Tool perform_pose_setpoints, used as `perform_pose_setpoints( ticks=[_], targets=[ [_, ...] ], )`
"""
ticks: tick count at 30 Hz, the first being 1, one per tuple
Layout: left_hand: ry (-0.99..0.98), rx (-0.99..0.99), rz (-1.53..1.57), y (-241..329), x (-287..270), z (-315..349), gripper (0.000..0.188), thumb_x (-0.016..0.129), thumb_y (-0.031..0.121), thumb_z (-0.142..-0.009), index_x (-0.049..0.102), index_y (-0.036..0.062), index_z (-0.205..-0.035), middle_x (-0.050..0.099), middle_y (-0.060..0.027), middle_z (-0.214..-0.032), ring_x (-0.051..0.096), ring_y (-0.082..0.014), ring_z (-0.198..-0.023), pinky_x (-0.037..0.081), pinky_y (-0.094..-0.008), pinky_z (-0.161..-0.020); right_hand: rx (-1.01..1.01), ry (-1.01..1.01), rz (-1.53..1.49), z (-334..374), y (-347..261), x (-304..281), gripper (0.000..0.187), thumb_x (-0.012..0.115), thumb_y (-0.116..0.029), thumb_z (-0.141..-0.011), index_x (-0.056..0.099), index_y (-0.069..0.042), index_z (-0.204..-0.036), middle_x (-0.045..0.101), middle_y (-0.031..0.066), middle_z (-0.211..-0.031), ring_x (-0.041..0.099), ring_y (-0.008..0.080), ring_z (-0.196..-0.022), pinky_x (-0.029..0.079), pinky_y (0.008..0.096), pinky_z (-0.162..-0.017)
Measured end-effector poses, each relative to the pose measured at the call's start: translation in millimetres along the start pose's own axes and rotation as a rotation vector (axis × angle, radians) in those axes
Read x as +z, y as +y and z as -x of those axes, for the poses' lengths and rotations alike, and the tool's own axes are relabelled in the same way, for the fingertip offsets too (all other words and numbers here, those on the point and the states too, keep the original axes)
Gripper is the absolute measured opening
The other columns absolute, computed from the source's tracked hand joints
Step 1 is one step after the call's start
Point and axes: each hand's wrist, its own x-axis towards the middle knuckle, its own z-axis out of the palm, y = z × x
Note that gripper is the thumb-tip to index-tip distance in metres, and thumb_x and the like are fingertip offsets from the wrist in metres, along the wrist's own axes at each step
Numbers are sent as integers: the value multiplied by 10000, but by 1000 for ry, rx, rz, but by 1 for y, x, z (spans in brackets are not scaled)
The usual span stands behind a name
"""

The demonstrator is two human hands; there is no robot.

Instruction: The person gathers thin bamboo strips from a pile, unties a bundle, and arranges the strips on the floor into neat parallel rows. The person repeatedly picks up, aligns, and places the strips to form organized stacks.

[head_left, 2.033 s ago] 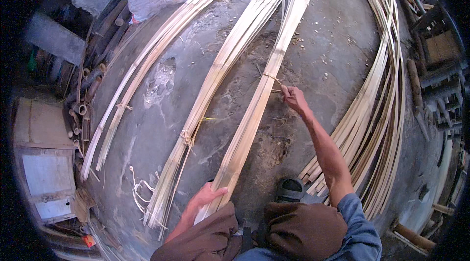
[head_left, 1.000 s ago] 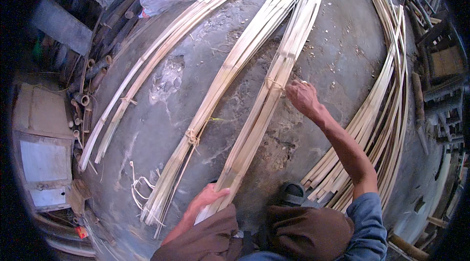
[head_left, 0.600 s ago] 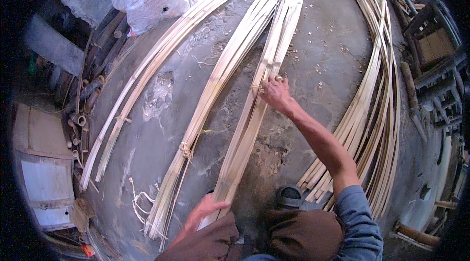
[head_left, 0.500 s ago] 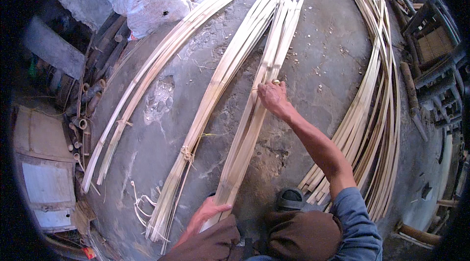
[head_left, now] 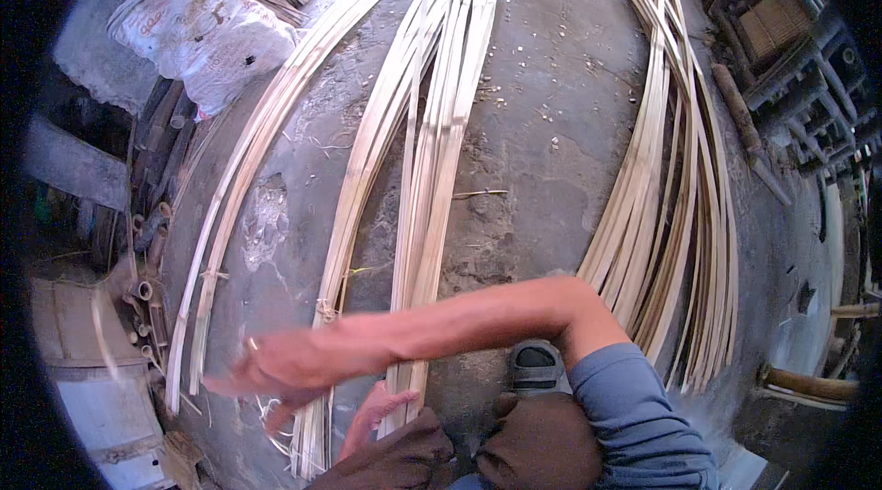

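My left hand [head_left: 375,412] grips the near end of a bundle of flat, pale split-bamboo strips [head_left: 446,136], its thumb lying across them beside my knee. My right forearm crosses over this bundle and the bundle of bamboo strips to its left [head_left: 363,159]. Smeared by motion, my right hand [head_left: 289,366] is above the near end of that left bundle; what its fingers hold, if anything, cannot be made out. Thin loose tie strips [head_left: 266,418] show partly below it. A knotted tie [head_left: 325,311] binds the left bundle.
More bamboo strips [head_left: 243,159] lie farther left, and a large crossed pile [head_left: 643,205] lies right. A white sack [head_left: 207,31] stands far left. Dark wooden frames [head_left: 790,77] line the right side. A thin strip [head_left: 480,193] lies on the concrete floor. My sandal [head_left: 536,366] is near.
My right hand has left the middle of the bundle and swung left and toward me. The left hand stays at the near end. The whole view has shifted.
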Motion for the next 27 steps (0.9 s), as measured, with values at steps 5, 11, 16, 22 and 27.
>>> perform_pose_setpoints(
  ticks=[5,11,16,22,27],
  targets=[
    [38,48,-63,6,2,16,566,819,333,-744,652,12,-1179,701,-79,-1022,645,-182,-903,500,-336,-836,266,-205,-205,92,12,-13,318,548,-131,-943,547,-59,-1253,593,83,-1103,586,181,-971,485,361,-864],
    [29,178,-68,8,3,19,624,814,426,-707,664,-4,-1133,694,-119,-1043,633,-201,-939,485,-341,-875,1580,458,-625,264,34,-30,709,588,-547,-906,408,-30,-1357,595,118,-1123,587,259,-1043,492,393,-917],
    [76,61,-155,27,2,38,695,819,509,-670,663,3,-1119,683,-129,-1045,627,-213,-949,478,-352,-868,1600,276,-1384,237,-4,4,653,638,-495,-892,418,-111,-1372,622,103,-1100,603,254,-1041,508,435,-935],
    [197,499,-62,44,-18,25,609,779,434,-772,627,24,-1196,653,-147,-1111,604,-257,-1090,468,-397,-941,1692,243,-1185,218,-4,-12,461,677,-433,-878,525,-114,-1174,616,82,-999,618,249,-933,533,473,-842],
    [1295,483,-878,54,-80,-9,940,819,440,-689,373,62,-1425,562,-210,-1267,578,-371,-1124,468,-442,-965,1826,418,-803,258,21,-27,514,686,-451,-870,533,-68,-1177,624,82,-1028,624,255,-942,525,441,-862]
  ],
)
